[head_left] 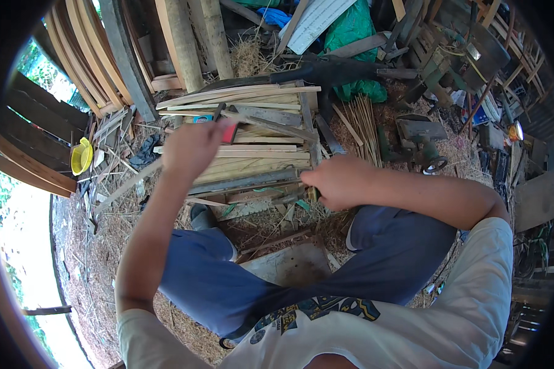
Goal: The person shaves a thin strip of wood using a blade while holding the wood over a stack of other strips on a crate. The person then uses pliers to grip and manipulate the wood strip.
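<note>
My left hand (pixel 194 147) is closed over the left part of a low wooden bench (pixel 252 178). Right beside its fingertips is a small red flat thing (pixel 229 134), and a dark narrow piece sticks up above them; what the fingers hold is hidden. At the bench's near right corner my right hand (pixel 341 181) makes a fist. A small yellowish end shows below that fist, too little of it to name. Between and beyond the hands, several thin wooden strips (pixel 264 148) lie across the bench top. A blue packet (pixel 202 119) sits just beyond my left hand.
A yellow plastic bowl (pixel 81 156) is at the left among wood scraps. Curved wooden boards (pixel 83 55) lean at the far left. A bundle of thin sticks (pixel 363 129) and a metal vise-like machine (pixel 418 138) stand to the right. Green plastic sheeting (pixel 354 37) lies behind.
</note>
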A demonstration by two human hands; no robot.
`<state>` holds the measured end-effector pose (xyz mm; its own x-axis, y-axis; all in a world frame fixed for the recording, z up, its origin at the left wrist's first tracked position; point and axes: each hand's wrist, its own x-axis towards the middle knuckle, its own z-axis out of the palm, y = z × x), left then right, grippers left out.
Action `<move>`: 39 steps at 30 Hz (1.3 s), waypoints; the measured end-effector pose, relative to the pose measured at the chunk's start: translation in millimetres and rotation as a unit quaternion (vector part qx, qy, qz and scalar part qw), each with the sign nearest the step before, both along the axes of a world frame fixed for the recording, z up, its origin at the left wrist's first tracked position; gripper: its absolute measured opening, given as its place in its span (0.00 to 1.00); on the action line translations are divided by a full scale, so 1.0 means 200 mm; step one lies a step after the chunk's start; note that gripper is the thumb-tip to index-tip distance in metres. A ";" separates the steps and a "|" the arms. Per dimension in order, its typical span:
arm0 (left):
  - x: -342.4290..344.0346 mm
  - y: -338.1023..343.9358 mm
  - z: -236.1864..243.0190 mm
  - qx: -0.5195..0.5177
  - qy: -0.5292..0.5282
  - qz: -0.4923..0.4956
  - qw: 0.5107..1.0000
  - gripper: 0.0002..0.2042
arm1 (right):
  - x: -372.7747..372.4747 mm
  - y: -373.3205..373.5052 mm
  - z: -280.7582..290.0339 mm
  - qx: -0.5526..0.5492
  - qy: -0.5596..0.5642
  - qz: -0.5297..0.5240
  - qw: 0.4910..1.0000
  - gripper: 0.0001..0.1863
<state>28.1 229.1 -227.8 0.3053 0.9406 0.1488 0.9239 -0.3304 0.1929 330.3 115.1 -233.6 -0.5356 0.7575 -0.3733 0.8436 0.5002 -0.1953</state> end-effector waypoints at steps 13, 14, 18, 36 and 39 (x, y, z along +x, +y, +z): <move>0.01 -0.07 -0.02 -0.008 0.014 -0.076 0.997 0.27 | 0.14 0.23 -0.37 -0.415 0.300 -0.259 0.819 0.18; 0.01 -0.06 -0.02 -0.019 0.034 -0.087 0.995 0.28 | 0.14 0.25 -0.40 -0.415 0.299 -0.259 0.819 0.18; 0.01 -0.03 -0.05 -0.028 0.050 -0.093 0.994 0.28 | 0.11 0.31 -0.39 -0.517 0.355 -0.316 0.712 0.14; 0.01 -0.02 -0.05 -0.035 0.015 -0.127 0.991 0.29 | 0.17 0.28 -0.20 -0.549 0.445 -0.184 0.683 0.25; 0.00 -0.05 -0.06 -0.020 -0.007 -0.154 0.988 0.26 | 0.16 0.29 -0.19 -0.555 0.466 -0.142 0.674 0.23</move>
<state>27.9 219.8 -239.5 0.5763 0.8085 0.1188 0.7778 -0.5873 0.2240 362.4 173.5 -272.0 -0.8219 0.4099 -0.3956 0.1262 -0.5462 -0.8281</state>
